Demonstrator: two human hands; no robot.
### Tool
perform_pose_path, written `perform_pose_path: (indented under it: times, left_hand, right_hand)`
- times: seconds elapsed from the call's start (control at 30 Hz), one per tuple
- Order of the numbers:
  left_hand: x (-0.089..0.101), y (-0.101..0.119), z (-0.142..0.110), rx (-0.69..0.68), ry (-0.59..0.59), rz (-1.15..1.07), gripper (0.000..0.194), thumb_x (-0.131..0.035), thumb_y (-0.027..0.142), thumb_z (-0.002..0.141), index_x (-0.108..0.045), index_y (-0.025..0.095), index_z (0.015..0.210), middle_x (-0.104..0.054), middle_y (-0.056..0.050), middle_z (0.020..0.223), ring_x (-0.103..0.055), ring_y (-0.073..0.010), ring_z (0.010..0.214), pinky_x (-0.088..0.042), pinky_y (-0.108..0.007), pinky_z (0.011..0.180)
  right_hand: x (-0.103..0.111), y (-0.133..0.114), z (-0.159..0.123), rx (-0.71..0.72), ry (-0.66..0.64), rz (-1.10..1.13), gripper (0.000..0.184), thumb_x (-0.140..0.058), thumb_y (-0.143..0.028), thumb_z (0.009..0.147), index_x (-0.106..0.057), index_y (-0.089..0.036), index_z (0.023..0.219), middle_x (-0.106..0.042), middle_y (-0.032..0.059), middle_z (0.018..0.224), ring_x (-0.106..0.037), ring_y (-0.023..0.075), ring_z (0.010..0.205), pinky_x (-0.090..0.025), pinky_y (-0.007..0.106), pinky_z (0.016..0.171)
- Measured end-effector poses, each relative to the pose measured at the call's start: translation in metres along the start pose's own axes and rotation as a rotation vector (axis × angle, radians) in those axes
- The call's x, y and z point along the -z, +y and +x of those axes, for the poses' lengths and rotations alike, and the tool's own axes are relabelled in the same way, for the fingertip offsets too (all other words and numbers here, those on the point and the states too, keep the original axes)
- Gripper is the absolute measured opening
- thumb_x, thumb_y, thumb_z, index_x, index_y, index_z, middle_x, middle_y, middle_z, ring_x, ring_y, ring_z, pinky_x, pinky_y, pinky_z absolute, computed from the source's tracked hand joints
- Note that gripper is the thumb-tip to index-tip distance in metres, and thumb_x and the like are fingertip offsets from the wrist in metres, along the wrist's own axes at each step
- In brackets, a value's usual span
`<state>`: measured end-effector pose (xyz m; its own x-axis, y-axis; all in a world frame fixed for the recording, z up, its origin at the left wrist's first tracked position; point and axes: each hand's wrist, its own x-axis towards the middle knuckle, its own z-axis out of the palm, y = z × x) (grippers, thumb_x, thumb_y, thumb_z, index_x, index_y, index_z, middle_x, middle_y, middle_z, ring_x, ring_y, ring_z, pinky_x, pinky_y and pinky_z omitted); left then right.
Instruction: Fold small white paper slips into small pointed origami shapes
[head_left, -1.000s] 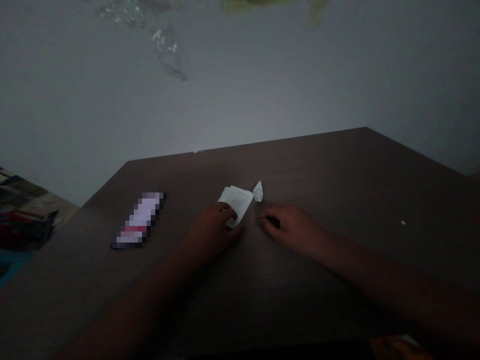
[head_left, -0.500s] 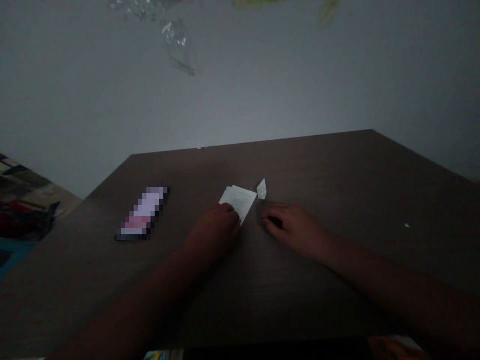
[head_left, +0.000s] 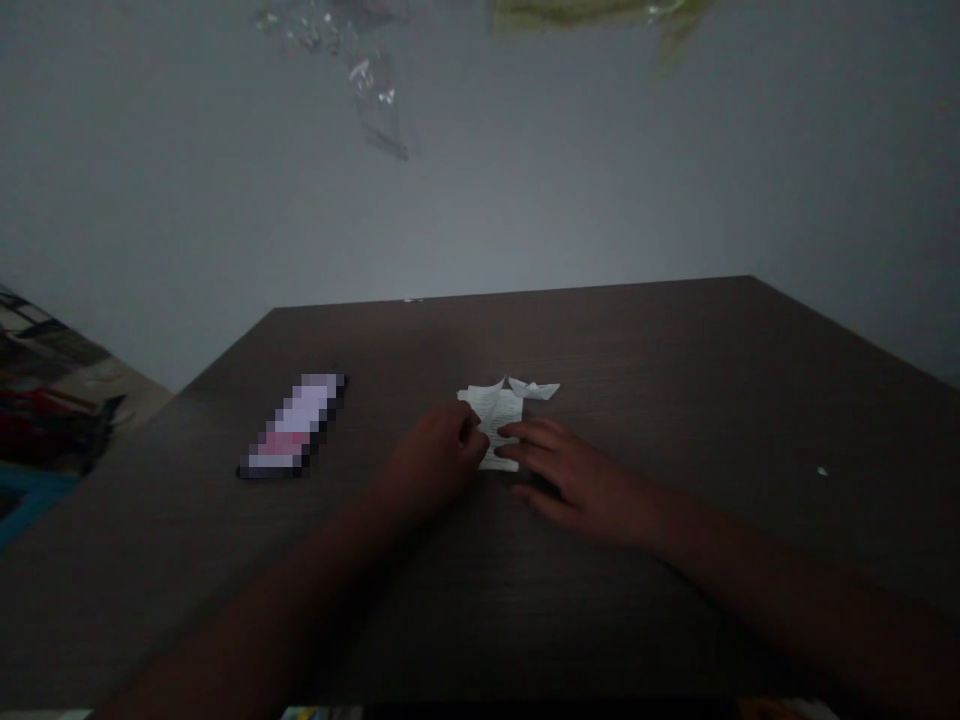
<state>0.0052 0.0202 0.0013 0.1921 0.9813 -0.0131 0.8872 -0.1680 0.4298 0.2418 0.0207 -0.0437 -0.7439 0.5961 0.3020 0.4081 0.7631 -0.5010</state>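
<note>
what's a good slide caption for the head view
Left hand and right hand at printed paper on a table, white scrap just beyond, phone off left.

A dim room, with a brown wood-grained table (head_left: 660, 350) before a plain grey wall (head_left: 600, 190).
The light is low, and the tabletop darkens toward its near edge. High up, shiny clear plastic (head_left: 375, 85) and something yellowish (head_left: 570, 15) show against the wall; whether they're fixed there, I can't tell. Off to the left, dark red clutter (head_left: 41, 415) sits above something blue (head_left: 37, 490).
</note>
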Motion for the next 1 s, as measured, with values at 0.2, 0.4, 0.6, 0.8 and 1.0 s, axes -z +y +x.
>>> perform_pose_path:
  times: [0.2,0.4,0.6,0.8,1.0]
  left_hand:
    - [-0.003,-0.005,0.001,-0.114,-0.028,-0.149,0.018,-0.054,0.019,0.100,-0.072,0.019,0.100,-0.078,-0.008,0.105,-0.072,-0.0256,0.098,-0.058,-0.042,0.091]
    - [-0.001,-0.008,0.005,-0.025,0.004,-0.294,0.018,-0.053,0.026,0.098,-0.071,0.023,0.096,-0.078,-0.005,0.097,-0.074,-0.0256,0.094,-0.062,-0.040,0.092]
    - [0.003,-0.012,0.005,0.081,0.183,-0.355,0.018,-0.050,0.026,0.101,-0.061,0.025,0.087,-0.075,-0.003,0.092,-0.072,-0.0232,0.089,-0.058,-0.035,0.080]
    - [0.002,-0.015,0.015,0.127,0.122,-0.062,0.016,-0.059,0.021,0.100,-0.058,0.023,0.085,-0.072,-0.004,0.092,-0.071,-0.0249,0.091,-0.053,-0.036,0.082]
    - [-0.002,-0.016,0.012,0.091,0.080,-0.055,0.016,-0.061,0.016,0.102,-0.068,0.022,0.115,-0.076,-0.003,0.097,-0.072,-0.0238,0.087,-0.052,-0.033,0.078]
  right_hand:
    - [-0.005,0.004,-0.002,-0.004,-0.043,-0.003,0.064,-0.077,-0.029,0.103,-0.061,-0.021,0.165,-0.059,0.0214,0.171,-0.051,0.0378,0.164,-0.046,0.062,0.133]
    - [-0.007,0.008,-0.003,-0.015,-0.045,0.001,0.063,-0.078,-0.025,0.102,-0.064,-0.022,0.163,-0.067,0.0200,0.164,-0.061,0.0362,0.156,-0.051,0.058,0.130]
    - [-0.002,0.005,0.002,-0.042,-0.018,-0.019,0.053,-0.077,-0.024,0.102,-0.072,-0.022,0.154,-0.077,0.0180,0.151,-0.070,0.0359,0.144,-0.058,0.056,0.123]
    - [0.005,-0.002,0.004,-0.118,-0.004,-0.086,0.046,-0.078,-0.024,0.102,-0.077,-0.026,0.148,-0.080,0.0166,0.142,-0.073,0.0398,0.136,-0.060,0.056,0.119]
    - [0.003,-0.001,0.004,-0.087,-0.044,-0.196,0.046,-0.080,-0.029,0.102,-0.078,-0.029,0.148,-0.080,0.0157,0.135,-0.073,0.0405,0.129,-0.064,0.057,0.112]
